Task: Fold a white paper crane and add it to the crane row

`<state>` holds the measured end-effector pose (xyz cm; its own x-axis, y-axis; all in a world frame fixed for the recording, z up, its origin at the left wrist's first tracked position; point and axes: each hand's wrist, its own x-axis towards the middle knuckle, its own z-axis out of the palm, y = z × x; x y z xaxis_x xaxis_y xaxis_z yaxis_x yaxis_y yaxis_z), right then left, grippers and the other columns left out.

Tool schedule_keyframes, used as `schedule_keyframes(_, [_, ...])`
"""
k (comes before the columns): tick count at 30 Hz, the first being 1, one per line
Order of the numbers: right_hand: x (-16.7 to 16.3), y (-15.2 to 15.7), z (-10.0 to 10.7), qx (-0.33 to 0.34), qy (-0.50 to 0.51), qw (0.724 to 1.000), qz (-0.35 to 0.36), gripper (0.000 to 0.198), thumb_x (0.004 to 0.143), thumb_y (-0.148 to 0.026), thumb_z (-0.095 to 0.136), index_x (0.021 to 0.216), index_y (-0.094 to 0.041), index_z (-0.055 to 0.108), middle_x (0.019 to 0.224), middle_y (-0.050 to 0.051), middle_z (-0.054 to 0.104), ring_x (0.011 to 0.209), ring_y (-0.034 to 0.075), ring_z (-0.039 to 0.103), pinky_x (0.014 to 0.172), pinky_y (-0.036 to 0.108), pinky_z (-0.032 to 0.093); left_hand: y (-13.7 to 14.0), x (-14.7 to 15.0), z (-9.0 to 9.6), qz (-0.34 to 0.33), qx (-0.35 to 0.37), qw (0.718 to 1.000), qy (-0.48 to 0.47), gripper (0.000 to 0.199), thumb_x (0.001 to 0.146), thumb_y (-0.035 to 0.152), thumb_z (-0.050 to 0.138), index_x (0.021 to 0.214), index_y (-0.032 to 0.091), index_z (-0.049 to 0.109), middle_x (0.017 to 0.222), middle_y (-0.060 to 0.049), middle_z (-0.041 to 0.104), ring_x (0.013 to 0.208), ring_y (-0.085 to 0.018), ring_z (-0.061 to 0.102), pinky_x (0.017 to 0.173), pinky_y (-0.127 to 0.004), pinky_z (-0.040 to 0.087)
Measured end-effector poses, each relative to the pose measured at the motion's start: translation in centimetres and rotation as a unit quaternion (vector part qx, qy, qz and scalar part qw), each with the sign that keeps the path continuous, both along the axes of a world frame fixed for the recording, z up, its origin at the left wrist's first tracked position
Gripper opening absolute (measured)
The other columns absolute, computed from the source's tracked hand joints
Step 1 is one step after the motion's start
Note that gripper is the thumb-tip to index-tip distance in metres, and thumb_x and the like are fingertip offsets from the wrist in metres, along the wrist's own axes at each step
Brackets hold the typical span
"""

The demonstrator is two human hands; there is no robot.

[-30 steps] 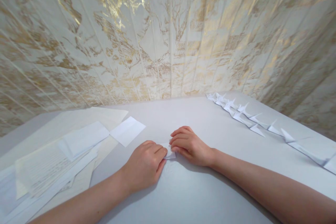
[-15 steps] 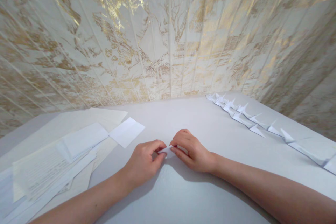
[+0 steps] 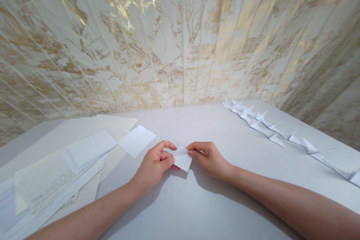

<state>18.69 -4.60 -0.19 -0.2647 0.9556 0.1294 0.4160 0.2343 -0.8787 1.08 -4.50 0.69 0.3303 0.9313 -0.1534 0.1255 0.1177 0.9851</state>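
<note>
A small folded piece of white paper [image 3: 183, 159] is held up between my two hands, just over the white table. My left hand [image 3: 159, 159] pinches its left edge between thumb and fingers, with the index finger raised off the paper. My right hand [image 3: 209, 157] grips the upper right corner between thumb and index finger. One flat white sheet [image 3: 137, 141] lies on the table beyond my left hand. Folded paper shapes with pointed tips [image 3: 254, 122] stand in rows on the right.
Stacked white sheets [image 3: 91, 150] and pages with writing [image 3: 50, 183] spread over the left side of the table [image 3: 180, 210]. A larger folded paper piece [image 3: 329, 161] sits at the right edge. Behind the table rises a white and gold patterned curtain [image 3: 168, 45].
The folded paper has turned so that its broad face shows, where before it was edge-on. My hands have moved slightly apart, and my left index finger has lifted.
</note>
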Motion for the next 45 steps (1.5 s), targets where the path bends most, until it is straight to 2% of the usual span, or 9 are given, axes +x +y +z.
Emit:
schedule_keyframes(5, [0.3,0.0,-0.2,-0.031,0.050,0.998,0.022,0.019,0.076,-0.019,0.050,0.090,-0.012,0.061,0.065,0.002,0.062,0.059,0.013,0.055,0.060,0.025,0.043,0.6,-0.4,-0.2,0.036,0.008,0.999,-0.022,0.021,0.066,0.026,0.057,0.083,0.018,0.046,0.048,0.006,0.058,0.051,-0.013,0.055,0.058,-0.023,0.039])
schedule_keyframes(9, [0.8,0.4,-1.0,-0.007,0.135,0.987,0.091,0.036,0.077,-0.025,0.054,0.112,-0.014,0.050,0.082,0.004,0.061,0.070,0.013,0.054,0.066,0.027,0.043,1.7,-1.1,-0.5,0.040,0.059,0.997,0.028,0.013,0.068,0.028,0.056,0.074,0.017,0.053,0.055,0.004,0.058,0.054,-0.012,0.051,0.057,-0.023,0.036])
schedule_keyframes(12, [0.8,0.5,-1.5,-0.017,0.178,0.976,0.126,0.037,0.080,-0.025,0.051,0.117,-0.017,0.048,0.089,0.004,0.060,0.073,0.012,0.054,0.068,0.027,0.043,2.1,-1.4,-0.7,0.022,0.083,0.994,0.062,0.011,0.070,0.027,0.055,0.073,0.016,0.056,0.058,0.003,0.057,0.056,-0.011,0.049,0.056,-0.023,0.036])
schedule_keyframes(19, [0.3,0.3,-1.1,-0.003,0.135,0.985,0.110,0.016,0.075,-0.018,0.057,0.087,-0.013,0.066,0.087,0.007,0.065,0.080,0.016,0.058,0.074,0.030,0.044,1.8,-1.0,-0.5,0.003,0.095,0.992,0.077,0.010,0.069,0.025,0.057,0.072,0.017,0.051,0.052,0.006,0.050,0.050,-0.009,0.044,0.052,-0.021,0.033])
schedule_keyframes(26, [0.2,0.4,-1.9,-0.046,0.166,0.980,0.099,0.021,0.077,-0.024,0.056,0.093,-0.011,0.062,0.082,0.007,0.066,0.072,0.015,0.059,0.069,0.030,0.047,2.0,-1.2,-1.2,0.003,0.097,0.994,0.059,0.010,0.071,0.025,0.056,0.067,0.016,0.051,0.054,0.005,0.050,0.051,-0.008,0.044,0.052,-0.020,0.033])
schedule_keyframes(30, [0.7,0.5,-1.8,0.081,0.106,0.990,0.045,0.026,0.077,-0.025,0.059,0.100,-0.014,0.061,0.095,0.010,0.063,0.084,0.017,0.058,0.074,0.032,0.047,2.0,-1.3,-1.2,0.042,0.103,0.992,0.060,0.007,0.070,0.022,0.057,0.067,0.016,0.054,0.058,0.005,0.053,0.053,-0.009,0.048,0.054,-0.020,0.035])
schedule_keyframes(33, [0.9,0.6,-1.6,0.177,0.071,0.980,0.064,0.033,0.073,-0.024,0.065,0.105,-0.018,0.060,0.105,0.011,0.058,0.096,0.019,0.054,0.081,0.033,0.046,1.9,-1.1,-0.8,0.068,0.090,0.993,0.044,0.006,0.068,0.022,0.058,0.067,0.016,0.057,0.060,0.004,0.056,0.056,-0.010,0.051,0.057,-0.022,0.038])
schedule_keyframes(39, [0.7,0.8,-2.1,0.147,0.072,0.985,0.050,0.015,0.074,-0.015,0.062,0.088,-0.017,0.065,0.099,0.008,0.058,0.076,0.013,0.058,0.074,0.029,0.050,1.7,-0.9,-0.5,0.075,0.044,0.996,0.026,0.013,0.063,0.026,0.062,0.070,0.014,0.062,0.060,0.002,0.060,0.057,-0.011,0.051,0.057,-0.022,0.038])
schedule_keyframes(45, [0.9,0.8,-2.2,0.143,0.079,0.986,0.046,0.018,0.070,-0.017,0.067,0.088,-0.018,0.065,0.109,0.010,0.054,0.080,0.014,0.060,0.075,0.030,0.051,1.6,-1.0,-0.5,0.044,-0.037,0.998,-0.032,0.030,0.059,0.024,0.067,0.086,0.013,0.061,0.059,0.001,0.064,0.055,-0.011,0.054,0.058,-0.023,0.040])
